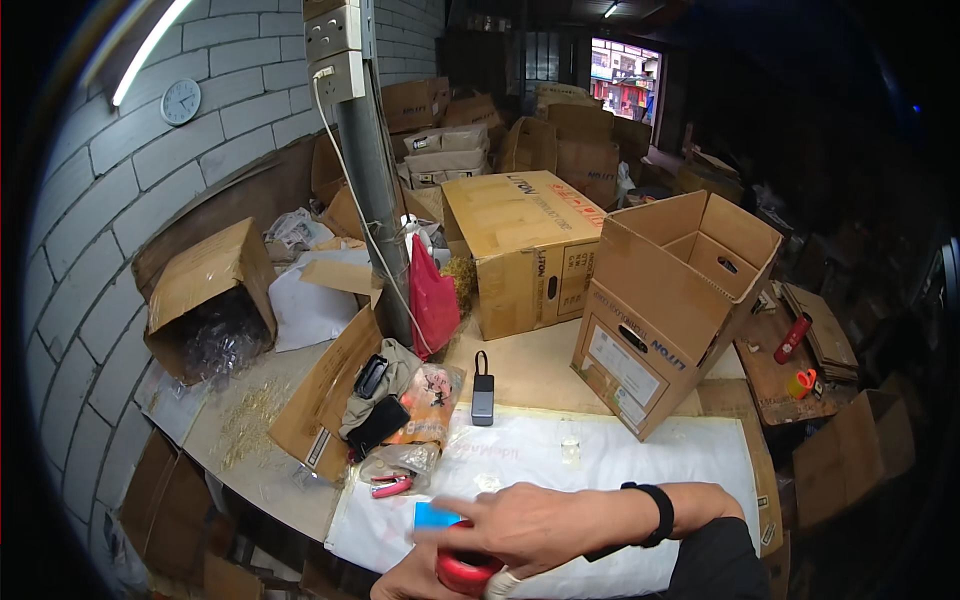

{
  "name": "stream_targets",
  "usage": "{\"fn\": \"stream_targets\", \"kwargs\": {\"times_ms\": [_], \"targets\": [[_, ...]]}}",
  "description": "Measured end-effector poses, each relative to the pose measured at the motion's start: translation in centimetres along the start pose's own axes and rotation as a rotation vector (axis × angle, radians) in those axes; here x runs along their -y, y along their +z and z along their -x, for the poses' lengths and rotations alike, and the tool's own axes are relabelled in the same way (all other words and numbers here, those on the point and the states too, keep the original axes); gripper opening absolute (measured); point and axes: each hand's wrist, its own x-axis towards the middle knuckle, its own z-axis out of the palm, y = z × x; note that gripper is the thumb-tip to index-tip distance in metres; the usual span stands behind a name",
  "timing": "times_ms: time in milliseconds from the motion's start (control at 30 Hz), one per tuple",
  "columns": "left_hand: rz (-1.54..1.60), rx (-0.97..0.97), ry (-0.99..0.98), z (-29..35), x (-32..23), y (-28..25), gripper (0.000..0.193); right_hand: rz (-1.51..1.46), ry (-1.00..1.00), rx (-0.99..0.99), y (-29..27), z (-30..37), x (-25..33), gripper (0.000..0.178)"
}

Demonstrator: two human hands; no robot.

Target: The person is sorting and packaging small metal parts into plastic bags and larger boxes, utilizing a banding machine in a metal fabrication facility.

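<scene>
At the lower edge, my left hand [408, 582] is closed against the side of a shiny red rounded object [468, 574]; its exact kind does not show. My right hand [525, 525] reaches in from the right and lies over the top of it, with a black band on the wrist. The right fingertips are smeared by motion beside a small bright blue piece [437, 515]. Whether they grip anything cannot be made out. A white sheet [660, 470] covers the table under both hands. Just beyond them lies a red stapler [391, 486], next to a clear plastic bag.
A black power bank [482, 398] with a loop stands ahead. Left of it are a phone [380, 425], cloth and an orange packet [428, 405]. Large cartons stand behind, one open carton [650, 340] at right. A metal post [375, 150] with a pink bag [432, 300] rises at the table.
</scene>
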Motion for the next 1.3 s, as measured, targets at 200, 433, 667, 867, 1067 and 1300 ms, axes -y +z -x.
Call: {"fn": "stream_targets", "kwargs": {"times_ms": [200, 433, 667, 867, 1067, 1300], "targets": [[-0.139, -0.357, 0.029, -0.8, -2.8, 1.3, 0.080, 0.180, 0.306, 0.276, -2.0, 0.6, 2.3, 0.080], [-0.213, -0.242, 0.142, -1.5, -2.8, 1.4, 0.080, 0.099, 0.240, 0.272, -3.7, 1.4, 3.4, 0.075], [-0.047, -0.121, 0.106, -2.1, -3.3, 1.0, 0.076, 0.200, 0.034, 0.118, -3.1, 1.9, 2.9, 0.047], [-0.089, -0.189, 0.289, -0.6, -4.6, 1.3, 0.080, 0.175, -0.150, -0.210, -4.8, 4.3, 3.5, 0.040], [-0.367, -0.322, 0.617, 0.7, -9.9, 1.9, 0.075, -0.261, 0.292, -0.674, -1.7, 11.3, 3.5, 0.050], [-0.684, -0.514, 1.107, 2.4, -15.1, 2.6, 0.051, -0.251, 0.438, -0.761, 3.0, 12.9, 2.5, 0.057]]}}
